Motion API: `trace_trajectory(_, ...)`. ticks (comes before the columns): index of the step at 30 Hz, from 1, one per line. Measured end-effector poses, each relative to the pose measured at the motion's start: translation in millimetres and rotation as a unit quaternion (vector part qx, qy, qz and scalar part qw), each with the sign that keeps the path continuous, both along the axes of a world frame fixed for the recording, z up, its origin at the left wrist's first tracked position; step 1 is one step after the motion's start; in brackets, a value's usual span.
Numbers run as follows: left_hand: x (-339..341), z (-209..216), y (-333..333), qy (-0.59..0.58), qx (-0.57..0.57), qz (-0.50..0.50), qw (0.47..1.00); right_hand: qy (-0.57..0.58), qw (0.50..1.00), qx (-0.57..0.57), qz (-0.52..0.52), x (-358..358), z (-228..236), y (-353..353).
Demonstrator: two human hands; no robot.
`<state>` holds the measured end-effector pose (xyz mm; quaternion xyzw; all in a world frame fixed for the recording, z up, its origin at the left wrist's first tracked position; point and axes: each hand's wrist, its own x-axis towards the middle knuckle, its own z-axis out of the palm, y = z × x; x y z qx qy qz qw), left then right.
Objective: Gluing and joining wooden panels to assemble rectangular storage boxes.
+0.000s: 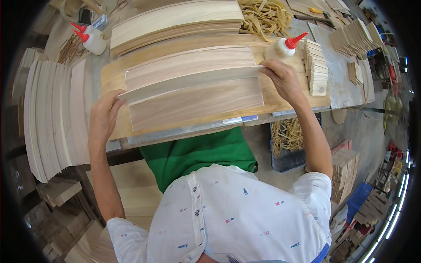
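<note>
Positioning, apparently, a thin board (pixel 193 79) mid-frame, left hand (pixel 103 115) and right hand (pixel 283 79) pinching its ends; lowering likely needs levelness

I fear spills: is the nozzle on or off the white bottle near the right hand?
On: the red nozzle caps the white bottle near the right hand; whether its tip is sealed, cannot tell.

Bare forearms (pixel 316 136) cross the worktop's near edge (pixel 184 133); left grip (pixel 104 111) and right grip (pixel 283 79), well apart, both pinch.
</note>
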<state>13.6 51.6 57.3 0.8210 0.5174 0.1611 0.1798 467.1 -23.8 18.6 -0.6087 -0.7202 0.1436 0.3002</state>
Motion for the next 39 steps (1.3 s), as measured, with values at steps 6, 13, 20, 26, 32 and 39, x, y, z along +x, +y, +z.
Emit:
trace_trajectory(6,-17.3,-20.8,7.5,0.001,0.04,-0.031,0.999,-0.03,0.999,-0.007,-0.014,-0.6,1.1,-2.3)
trace_trajectory(13,-8.6,-9.7,4.1,-0.02,0.016,-0.015,1.0,-0.012,0.999,-0.03,-0.012,-4.7,3.6,-2.0)
trace_trajectory(20,-11.9,-20.4,8.2,-0.015,0.016,-0.025,0.999,-0.028,0.999,-0.016,-0.017,-5.1,3.6,-3.2)
trace_trajectory(26,-16.8,-32.3,9.2,0.022,-0.032,0.006,0.999,-0.024,0.997,-0.058,-0.036,1.2,-4.1,-8.9)
trace_trajectory(32,50.7,4.4,-1.2,0.056,0.05,-0.102,0.992,0.02,0.999,0.039,-0.002,-9.5,3.3,-10.9)
trace_trajectory(39,90.5,6.6,-4.1,0.029,0.022,-0.141,0.989,0.022,0.914,0.096,-0.394,106.0,-9.2,-72.2)
